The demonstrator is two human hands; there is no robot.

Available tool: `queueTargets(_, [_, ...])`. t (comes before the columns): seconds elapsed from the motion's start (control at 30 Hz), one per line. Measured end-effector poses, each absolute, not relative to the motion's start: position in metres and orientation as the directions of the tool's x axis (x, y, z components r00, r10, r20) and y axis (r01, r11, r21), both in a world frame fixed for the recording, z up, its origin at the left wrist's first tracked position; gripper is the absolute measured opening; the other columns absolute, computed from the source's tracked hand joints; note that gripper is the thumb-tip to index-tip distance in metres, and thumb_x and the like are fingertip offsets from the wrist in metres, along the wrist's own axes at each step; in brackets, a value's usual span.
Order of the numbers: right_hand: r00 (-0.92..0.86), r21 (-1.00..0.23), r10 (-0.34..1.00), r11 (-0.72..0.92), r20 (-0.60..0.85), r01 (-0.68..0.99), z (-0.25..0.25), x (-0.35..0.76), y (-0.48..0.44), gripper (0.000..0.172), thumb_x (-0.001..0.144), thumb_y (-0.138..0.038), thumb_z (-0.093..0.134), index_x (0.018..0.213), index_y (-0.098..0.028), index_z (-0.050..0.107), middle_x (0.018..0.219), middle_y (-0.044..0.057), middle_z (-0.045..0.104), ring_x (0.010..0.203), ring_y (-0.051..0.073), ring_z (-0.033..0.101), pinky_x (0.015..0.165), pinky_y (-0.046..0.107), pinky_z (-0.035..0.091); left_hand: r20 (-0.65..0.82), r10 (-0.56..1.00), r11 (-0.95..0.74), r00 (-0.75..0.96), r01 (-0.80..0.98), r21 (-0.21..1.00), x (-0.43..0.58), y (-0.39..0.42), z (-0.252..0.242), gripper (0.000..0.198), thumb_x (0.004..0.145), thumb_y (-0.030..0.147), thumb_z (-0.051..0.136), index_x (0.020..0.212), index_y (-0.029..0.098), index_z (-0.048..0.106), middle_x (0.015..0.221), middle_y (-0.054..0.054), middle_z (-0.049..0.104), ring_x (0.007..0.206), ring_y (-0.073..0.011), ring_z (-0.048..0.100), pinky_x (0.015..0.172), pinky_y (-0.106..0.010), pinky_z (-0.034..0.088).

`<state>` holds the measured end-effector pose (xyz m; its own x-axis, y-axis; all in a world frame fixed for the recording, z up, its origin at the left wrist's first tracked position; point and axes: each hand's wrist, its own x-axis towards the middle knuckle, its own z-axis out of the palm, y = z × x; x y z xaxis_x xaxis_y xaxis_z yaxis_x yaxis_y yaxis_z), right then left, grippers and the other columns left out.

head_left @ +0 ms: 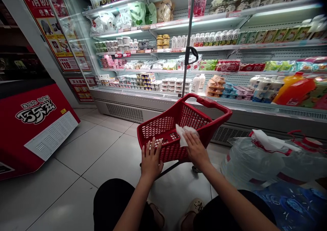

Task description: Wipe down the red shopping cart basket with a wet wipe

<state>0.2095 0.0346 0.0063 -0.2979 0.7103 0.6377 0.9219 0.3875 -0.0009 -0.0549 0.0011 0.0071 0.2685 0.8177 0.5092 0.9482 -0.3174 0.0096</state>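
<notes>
A red shopping cart (176, 151) with lattice basket walls stands on the floor in front of my knees. My left hand (151, 160) rests with fingers stretched and apart against the near left side of its basket, holding nothing. In my right hand (196, 150) is a white wipe (182, 135), which looks like tissue or thin cloth, pressed onto the near upper rim of the basket. The palm hides part of the wipe. The cart's handle (214, 103) curves up at the far right, touched by neither hand.
An open dairy fridge (122, 108) with several stocked shelves runs behind the cart, its door handle (192, 55) upright above it. Large water jugs (250, 159) stand close on my right, a white cloth (270, 141) on top. On the left is a red freezer (48, 135).
</notes>
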Motion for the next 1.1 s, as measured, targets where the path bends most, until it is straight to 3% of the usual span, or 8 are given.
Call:
queueTargets(0.13, [-0.433,0.035,0.696,0.507,0.573,0.861,0.001,0.16,0.019,0.078,0.095,-0.012,0.043,0.168,-0.019,0.016,0.17,0.005,0.029,0.158,0.024,0.025,0.128,0.045,0.027,0.497,0.83,-0.285,0.252,0.959,-0.011,-0.052,0.002,0.011,0.094,0.086,0.024,0.065,0.167,0.031,0.02,0.174,-0.007,0.022,0.149,-0.0384,0.039,0.124,-0.058,0.029])
queueTargets(0.23, [-0.484,0.076,0.673,0.54,0.56,0.838,0.008,0.173,0.018,0.075,0.098,-0.014,0.042,0.168,-0.024,0.018,0.168,0.003,0.034,0.155,0.021,0.033,0.13,0.045,0.022,0.499,0.828,-0.278,0.255,0.96,-0.028,-0.057,0.001,0.013,0.095,0.086,0.019,0.064,0.167,0.034,0.018,0.174,-0.005,0.022,0.145,-0.0371,0.044,0.123,-0.055,0.032])
queueTargets(0.33, [-0.438,0.111,0.695,0.463,0.571,0.88,0.018,0.222,0.026,0.073,0.099,-0.015,0.04,0.168,-0.025,0.017,0.166,0.003,0.038,0.151,0.021,0.04,0.13,0.048,0.02,0.519,0.815,-0.285,0.257,0.958,-0.026,-0.06,0.002,0.012,0.098,0.088,0.019,0.063,0.168,0.036,0.009,0.174,-0.003,0.022,0.145,-0.0367,0.045,0.122,-0.055,0.033])
queueTargets(0.47, [-0.336,0.127,0.718,0.33,0.609,0.935,0.028,0.281,0.042,0.072,0.101,-0.018,0.038,0.168,-0.026,0.013,0.167,0.003,0.034,0.152,0.022,0.039,0.129,0.049,0.023,0.53,0.81,-0.29,0.252,0.957,-0.012,-0.058,0.003,0.01,0.101,0.087,0.017,0.062,0.167,0.036,0.004,0.174,-0.003,0.021,0.146,-0.0375,0.044,0.123,-0.055,0.033])
queueTargets(0.67, [-0.221,0.018,0.717,0.279,0.661,0.96,0.02,0.283,0.062,0.061,0.106,-0.024,0.033,0.166,-0.022,0.024,0.165,0.007,0.041,0.154,0.024,0.035,0.125,0.049,0.03,0.54,0.809,-0.284,0.234,0.959,0.01,-0.043,0.005,0.009,0.102,0.085,0.018,0.063,0.168,0.034,0.005,0.174,-0.004,0.02,0.147,-0.0397,0.042,0.122,-0.057,0.033])
queueTargets(0.8, [-0.261,-0.012,0.722,0.349,0.641,0.937,0.01,0.242,0.058,0.06,0.103,-0.02,0.034,0.163,-0.022,0.035,0.162,0.006,0.047,0.153,0.025,0.036,0.127,0.05,0.029,0.534,0.818,-0.256,0.212,0.967,0.01,-0.034,0.009,0.001,0.102,0.083,0.021,0.066,0.168,0.031,0.011,0.174,-0.007,0.019,0.147,-0.042,0.041,0.122,-0.06,0.032])
queueTargets(1.0, [-0.468,0.041,0.696,0.535,0.545,0.844,0.006,0.191,0.032,0.067,0.1,-0.017,0.038,0.166,-0.023,0.026,0.168,0.002,0.036,0.156,0.02,0.03,0.129,0.045,0.025,0.538,0.816,-0.242,0.21,0.97,-0.011,-0.033,0.007,-0.001,0.104,0.082,0.021,0.067,0.168,0.032,0.009,0.175,-0.007,0.014,0.147,-0.0425,0.041,0.121,-0.061,0.032])
queueTargets(1.1, [-0.49,0.097,0.699,0.522,0.521,0.847,0.016,0.218,0.034,0.067,0.1,-0.016,0.039,0.165,-0.027,0.028,0.166,0.0,0.039,0.153,0.018,0.036,0.13,0.045,0.019,0.547,0.807,-0.247,0.221,0.969,-0.027,-0.036,0.004,0.002,0.103,0.083,0.018,0.065,0.168,0.032,0.008,0.175,-0.007,0.015,0.146,-0.0412,0.042,0.121,-0.059,0.033])
